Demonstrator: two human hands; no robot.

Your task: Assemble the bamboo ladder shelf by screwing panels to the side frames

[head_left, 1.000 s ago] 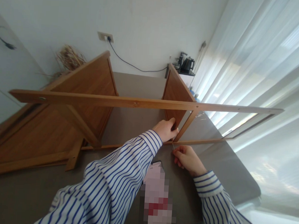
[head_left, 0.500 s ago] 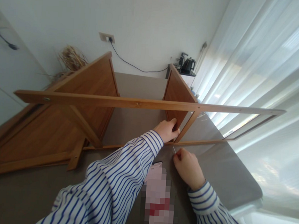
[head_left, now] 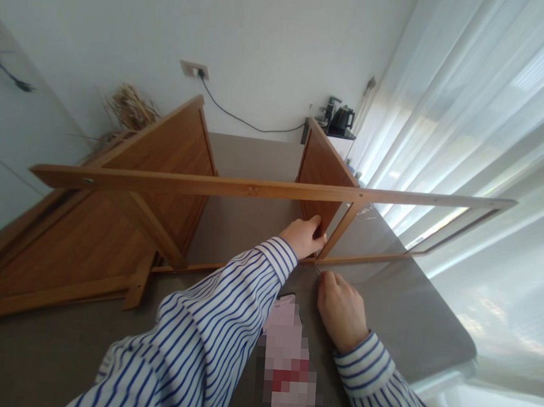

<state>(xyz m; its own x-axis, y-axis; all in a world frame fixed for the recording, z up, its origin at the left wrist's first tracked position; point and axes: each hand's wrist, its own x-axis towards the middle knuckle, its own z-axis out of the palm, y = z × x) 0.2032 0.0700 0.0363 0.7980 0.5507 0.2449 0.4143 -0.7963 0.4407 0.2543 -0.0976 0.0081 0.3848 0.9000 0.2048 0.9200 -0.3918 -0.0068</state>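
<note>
A brown wooden furniture frame lies on its side on the grey floor, its long rail crossing the view. My left hand grips the slanted upright post near its lower joint, fingers wrapped round the wood. My right hand is just below that joint, fingers curled in a pinch on a thin metal tool or pin that I cannot make out. Both arms wear blue and white striped sleeves.
Two wooden side panels stand behind the rail. A wall socket with a black cable is on the back wall, a kettle on a low stand at the corner, and white curtains at right. Dried grass sits at left.
My right hand has turned at the wrist, the knuckles now facing up, and its arm has shifted left. My left hand and the frame have stayed put.
</note>
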